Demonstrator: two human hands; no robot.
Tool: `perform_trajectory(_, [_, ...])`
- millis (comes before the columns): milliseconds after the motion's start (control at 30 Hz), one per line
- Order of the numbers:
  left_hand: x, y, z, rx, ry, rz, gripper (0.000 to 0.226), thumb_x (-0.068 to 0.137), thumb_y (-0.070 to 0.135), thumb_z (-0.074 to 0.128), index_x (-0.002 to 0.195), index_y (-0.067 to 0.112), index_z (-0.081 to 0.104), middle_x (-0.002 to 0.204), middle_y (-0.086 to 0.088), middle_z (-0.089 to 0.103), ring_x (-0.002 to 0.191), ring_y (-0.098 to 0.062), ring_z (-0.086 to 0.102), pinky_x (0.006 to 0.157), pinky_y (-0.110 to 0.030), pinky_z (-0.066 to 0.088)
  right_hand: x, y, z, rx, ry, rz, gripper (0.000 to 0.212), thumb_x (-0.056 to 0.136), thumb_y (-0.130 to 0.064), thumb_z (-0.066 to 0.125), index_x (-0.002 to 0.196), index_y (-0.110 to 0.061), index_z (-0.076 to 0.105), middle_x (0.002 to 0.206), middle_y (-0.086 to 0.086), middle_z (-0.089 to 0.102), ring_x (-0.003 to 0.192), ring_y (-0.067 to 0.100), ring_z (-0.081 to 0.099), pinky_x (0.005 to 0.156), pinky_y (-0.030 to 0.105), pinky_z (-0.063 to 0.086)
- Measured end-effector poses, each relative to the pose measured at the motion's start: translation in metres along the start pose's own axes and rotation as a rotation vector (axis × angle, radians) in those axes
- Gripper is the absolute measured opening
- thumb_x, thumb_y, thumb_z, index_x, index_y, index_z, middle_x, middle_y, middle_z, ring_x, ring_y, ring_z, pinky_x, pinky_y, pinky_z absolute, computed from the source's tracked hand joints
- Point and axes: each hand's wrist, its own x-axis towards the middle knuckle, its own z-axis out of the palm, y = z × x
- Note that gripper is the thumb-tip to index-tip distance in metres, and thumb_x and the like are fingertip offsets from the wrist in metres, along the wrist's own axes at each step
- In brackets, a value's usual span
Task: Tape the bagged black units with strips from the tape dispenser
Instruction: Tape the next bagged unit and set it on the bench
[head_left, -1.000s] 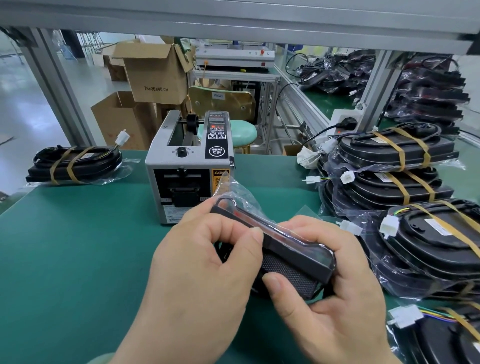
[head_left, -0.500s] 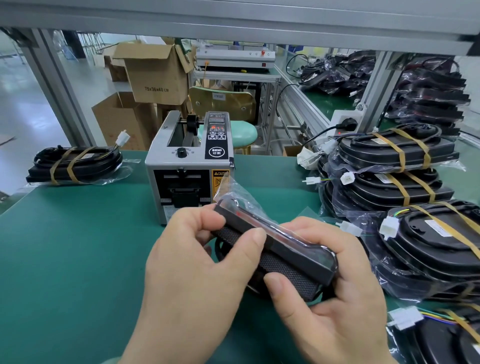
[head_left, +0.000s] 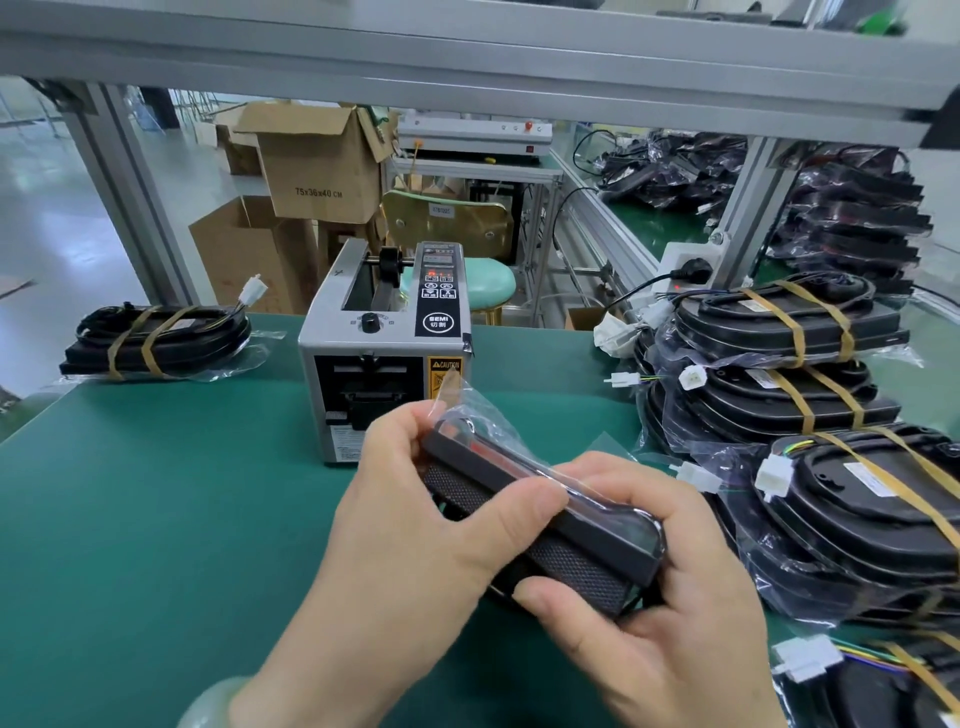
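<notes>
A bagged black unit (head_left: 571, 545) stands on edge above the green mat, held between both hands. My left hand (head_left: 415, 530) grips its near side, thumb pressed on the top edge, fingertips pinching the clear bag flap and a tan strip at the far end. My right hand (head_left: 660, 587) grips the right end, fingers curled over the top and thumb underneath. The grey tape dispenser (head_left: 387, 353) stands just behind the unit.
A stack of taped bagged units (head_left: 779, 364) fills the right side, white connectors sticking out. One taped unit (head_left: 156, 338) lies at the far left of the green mat (head_left: 130, 519). Cardboard boxes (head_left: 317, 161) and a stool stand beyond the bench.
My left fingers have shifted up along the far end of the unit to the bag flap. The unit and my right hand have hardly moved.
</notes>
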Motion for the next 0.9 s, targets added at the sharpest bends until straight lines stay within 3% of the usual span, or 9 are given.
perform_trajectory(67, [0.001,0.002,-0.002,0.124,-0.023,0.023,0.1,0.027,0.069,0.07,0.12,0.046,0.042,0.103,0.029,0.06,0.094,0.02,0.052,0.068,0.005,0.036,0.002,-0.002,-0.002,-0.002,-0.027,0.032,0.053,0.062,-0.046,0.074,0.109,-0.033,0.054,0.115,-0.022,0.061,0.1,-0.005,0.061,0.083,0.003,0.041])
perform_trajectory(167, [0.001,0.01,-0.015,0.33,-0.03,0.217,0.119,0.037,0.072,0.064,0.142,0.051,0.013,0.137,0.031,0.03,0.127,0.011,0.031,0.1,-0.007,0.03,0.006,-0.005,-0.001,-0.018,-0.092,0.094,0.068,0.053,-0.065,0.074,0.112,-0.039,0.053,0.111,-0.027,0.062,0.094,-0.006,0.062,0.079,0.003,0.043])
perform_trajectory(333, [0.006,0.019,-0.044,0.375,-0.451,0.597,0.074,0.077,0.076,0.051,0.141,0.04,0.039,0.146,0.019,0.042,0.136,-0.003,0.038,0.104,-0.015,0.033,0.026,-0.007,-0.001,0.052,-0.263,0.2,0.094,0.03,-0.074,0.077,0.116,-0.061,0.041,0.118,-0.031,0.057,0.104,-0.001,0.061,0.089,0.019,0.048])
perform_trajectory(433, [0.013,0.007,-0.049,0.321,-0.462,0.452,0.083,0.062,0.086,0.055,0.13,0.039,0.052,0.133,0.024,0.052,0.124,0.005,0.048,0.096,-0.008,0.036,0.038,-0.008,-0.001,0.086,-0.441,0.216,0.12,0.039,-0.067,0.082,0.138,-0.06,0.014,0.135,-0.036,0.04,0.121,-0.007,0.049,0.1,0.019,0.041])
perform_trajectory(567, [0.022,-0.03,-0.048,0.223,-0.171,0.211,0.014,0.078,0.043,0.07,0.091,0.042,0.066,0.088,0.018,0.071,0.08,0.0,0.065,0.071,-0.008,0.045,0.042,0.006,-0.016,-0.333,-0.65,0.152,0.132,0.049,-0.059,0.081,0.139,-0.061,-0.016,0.145,-0.047,0.0,0.133,-0.023,0.007,0.103,-0.002,0.007])
perform_trajectory(633, [0.021,-0.045,-0.048,0.149,-0.122,0.118,0.013,0.091,0.025,0.063,0.089,0.036,0.07,0.087,0.015,0.073,0.08,0.0,0.066,0.069,-0.005,0.044,0.038,0.013,-0.02,-0.669,-0.73,0.123,0.112,0.057,-0.061,0.075,0.14,-0.056,0.001,0.143,-0.041,0.015,0.133,-0.013,0.018,0.103,0.004,0.016])
perform_trajectory(733, [0.021,-0.047,-0.051,0.035,-0.234,0.043,0.019,0.088,0.049,0.059,0.098,0.036,0.07,0.1,0.009,0.074,0.095,-0.005,0.067,0.084,-0.016,0.048,0.031,0.021,-0.017,-0.809,-0.635,0.1,0.057,0.07,-0.052,0.064,0.117,-0.043,0.033,0.113,-0.018,0.051,0.103,0.004,0.049,0.085,0.02,0.038])
perform_trajectory(800, [0.029,-0.047,-0.052,-0.095,-0.179,-0.048,0.036,0.08,0.056,0.057,0.102,0.031,0.071,0.106,0.005,0.072,0.102,-0.011,0.066,0.087,-0.033,0.049,0.028,0.024,-0.015,-0.793,-0.605,0.124,0.054,0.065,-0.064,0.056,0.11,-0.041,0.037,0.102,-0.016,0.054,0.094,0.005,0.05,0.079,0.02,0.04])
perform_trajectory(900, [0.052,-0.045,-0.054,-0.096,0.186,-0.19,0.015,0.09,0.032,0.061,0.094,0.023,0.072,0.08,0.008,0.073,0.073,-0.009,0.067,0.064,-0.026,0.047,0.024,0.023,-0.011,-0.724,-0.562,0.201,0.066,0.049,-0.084,0.043,0.101,-0.043,0.044,0.093,-0.023,0.051,0.09,-0.001,0.047,0.075,0.014,0.036])
